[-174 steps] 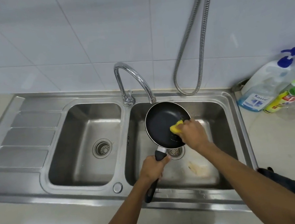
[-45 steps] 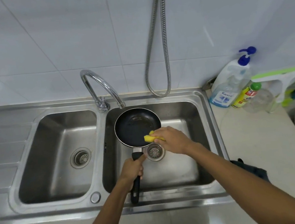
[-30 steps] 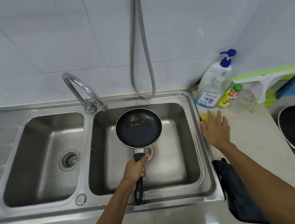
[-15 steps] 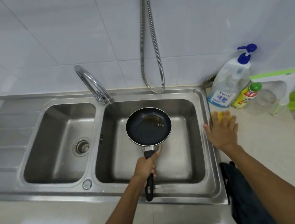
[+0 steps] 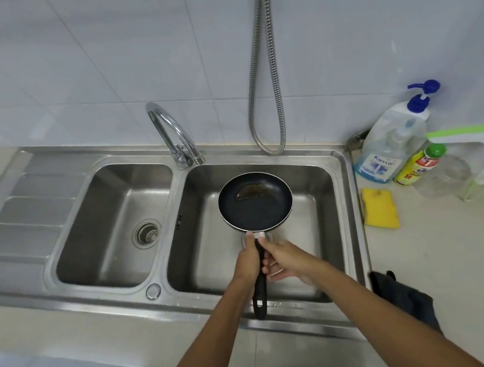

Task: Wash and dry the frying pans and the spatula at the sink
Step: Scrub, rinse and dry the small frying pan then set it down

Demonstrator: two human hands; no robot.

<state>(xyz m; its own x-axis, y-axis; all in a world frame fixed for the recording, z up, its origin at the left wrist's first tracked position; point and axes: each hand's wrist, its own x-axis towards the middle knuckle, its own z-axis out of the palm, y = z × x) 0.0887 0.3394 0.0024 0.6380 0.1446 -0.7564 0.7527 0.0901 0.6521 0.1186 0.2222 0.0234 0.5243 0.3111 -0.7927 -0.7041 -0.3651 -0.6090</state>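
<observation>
My left hand [image 5: 246, 263] was clamped round the black handle [image 5: 260, 294] of the small frying pan [image 5: 255, 203], with the thumb stretched up toward the pan's neck. The pan was held over the right basin of the sink [image 5: 310, 175], above that basin's drain, and there was a brownish smear on the far part of its dark inside. My right hand [image 5: 290, 261] was just beside the handle, its fingers loosely curled close against it. I could not tell whether they had closed on it.

The yellow sponge [image 5: 379, 207] lay flat on the counter just right of the sink, well apart from both hands. Off the sink's back right corner stood a pump bottle [image 5: 394, 146] and a yellow bottle with a green cap [image 5: 418, 164]. A dark cloth [image 5: 403, 294] lay off its front right corner.
</observation>
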